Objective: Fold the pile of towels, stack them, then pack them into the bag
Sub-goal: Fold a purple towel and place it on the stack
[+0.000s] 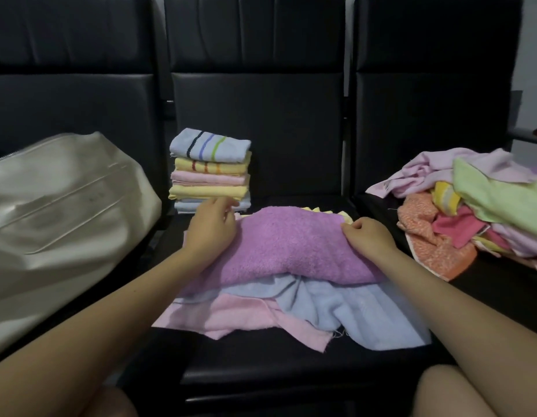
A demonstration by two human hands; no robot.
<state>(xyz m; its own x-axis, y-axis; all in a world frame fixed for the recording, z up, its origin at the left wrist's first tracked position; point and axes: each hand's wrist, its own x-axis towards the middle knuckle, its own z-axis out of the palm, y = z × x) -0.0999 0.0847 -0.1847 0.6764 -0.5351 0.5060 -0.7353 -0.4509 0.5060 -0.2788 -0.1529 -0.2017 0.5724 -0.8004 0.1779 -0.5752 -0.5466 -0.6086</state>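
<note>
A: Hands first. Left hand is at the left end of the purple towel, fingers curled onto its far-left corner; grip looks clamped on the cloth. Right hand is at the right end, fingers curled, pinching the far-right edge.

B: Where is the purple towel?

A: On the middle black seat, folded thick, on top of loose cloths: a light blue towel and a pink towel spread under it toward the camera, a yellow edge showing just behind it.

B: Stack?

A: Folded stack stands behind the purple towel's left end, just beyond the left hand. Top down: blue with dark, blue and green stripes, yellow with red and orange stripes, pink, yellow, pale blue at the bottom.

B: Bag?

A: Cream bag lies on the seat left of the purple towel, zip edge at its top. A faint embossed rectangle on its side; no readable writing.

B: Rest of the pile?

A: Unfolded pile on the seat right of the purple towel: lilac, green, orange, pink, yellow. No labels legible.
</note>
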